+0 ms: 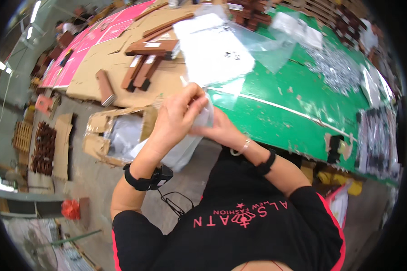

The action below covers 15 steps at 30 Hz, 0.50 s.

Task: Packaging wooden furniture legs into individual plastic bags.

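My left hand point(178, 110) and my right hand point(221, 129) meet over the near edge of the green-topped table point(282, 115). Between them is a small translucent plastic bag point(205, 116). The left thumb and fingers pinch its upper part, while the right hand grips it from the other side; some of its fingers are hidden. Beneath the hands a larger pale plastic bag point(183, 151) hangs beside an opened cardboard box point(99, 131) with clear plastic inside. Just beyond my fingers lies a stack of white printed plastic bags point(212, 54).
Brown wooden pieces point(147, 67) lie on cardboard sheeting at the left. A heap of small metal-coloured hardware packets point(337, 70) is at the far right, with a bundle of clear packets point(377, 142) at the right edge. A black cable point(174, 203) dangles from my left wrist strap.
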### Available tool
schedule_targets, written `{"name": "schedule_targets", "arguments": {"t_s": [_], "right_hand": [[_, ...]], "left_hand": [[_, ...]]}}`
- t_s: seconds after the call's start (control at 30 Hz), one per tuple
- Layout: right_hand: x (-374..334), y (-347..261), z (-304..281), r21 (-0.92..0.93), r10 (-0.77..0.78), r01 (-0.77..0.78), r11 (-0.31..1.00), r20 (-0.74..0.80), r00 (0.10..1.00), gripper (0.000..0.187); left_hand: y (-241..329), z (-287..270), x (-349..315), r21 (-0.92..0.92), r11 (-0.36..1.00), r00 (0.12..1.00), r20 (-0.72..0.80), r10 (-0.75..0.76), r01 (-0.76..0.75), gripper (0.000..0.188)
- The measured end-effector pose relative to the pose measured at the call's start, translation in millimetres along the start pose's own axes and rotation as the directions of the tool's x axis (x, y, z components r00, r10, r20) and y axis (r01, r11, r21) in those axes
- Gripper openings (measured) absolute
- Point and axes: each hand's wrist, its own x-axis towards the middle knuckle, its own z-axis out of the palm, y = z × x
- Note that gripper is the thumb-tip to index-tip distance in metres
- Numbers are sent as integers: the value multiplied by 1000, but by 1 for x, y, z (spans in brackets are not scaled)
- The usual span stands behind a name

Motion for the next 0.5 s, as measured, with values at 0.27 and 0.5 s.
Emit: {"name": "schedule_targets", "arguments": {"t_s": [0.27, 0.5], "right_hand": [[-29, 25, -59, 425, 389, -216, 879, -376, 841, 24], [-55, 50, -128, 186, 353, -300, 936, -542, 763, 28]], "left_hand": [[-51, 93, 11, 177, 954, 952, -150, 268, -241, 83], [-101, 125, 45, -185, 977, 994, -9, -108, 105, 18]]}}
